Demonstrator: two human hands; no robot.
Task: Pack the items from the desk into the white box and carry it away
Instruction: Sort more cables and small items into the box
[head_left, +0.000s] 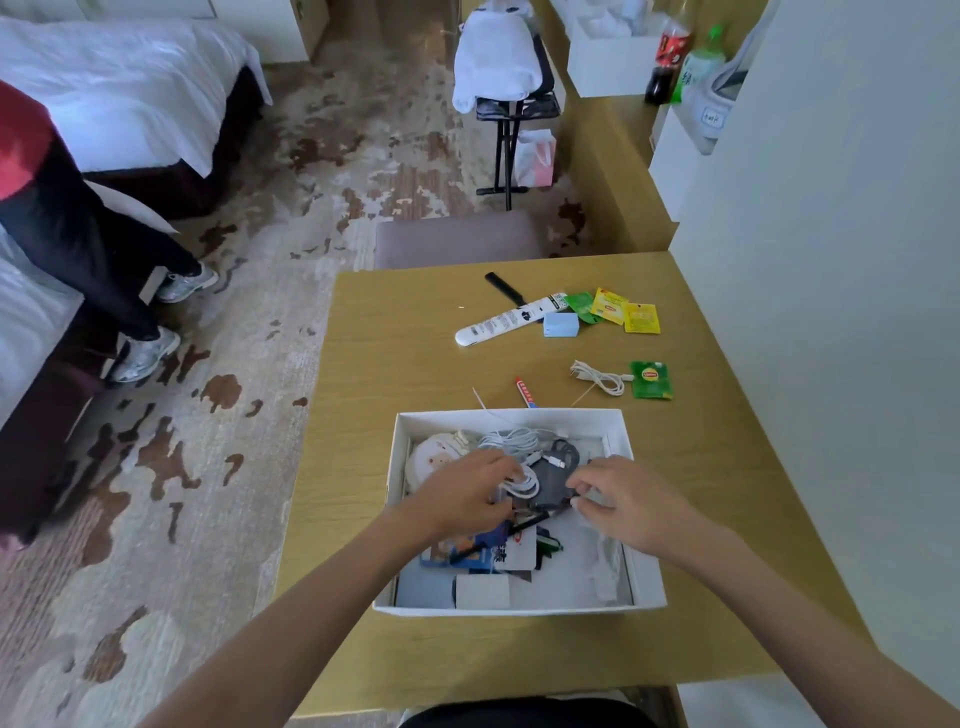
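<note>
So both my hands are down in the white box (395, 467) at the near edge of the surface (415, 338). My left hand (467, 493) is curled on the coiled white cable (522, 483) and my right hand (631, 501) pinches the grey pouch (550, 480) beside it, squashing stuff down for room, I guess. The remote (506, 323) and tea sachets (610, 306) wait far right, and the green sachet (651, 379) reads Lipton.

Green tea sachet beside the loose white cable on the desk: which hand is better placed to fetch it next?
Right hand, probably. The green tea sachet lies beyond the far right corner of the white cardboard box, on that hand's side; the left hand holds a coiled white cable inside.
</note>
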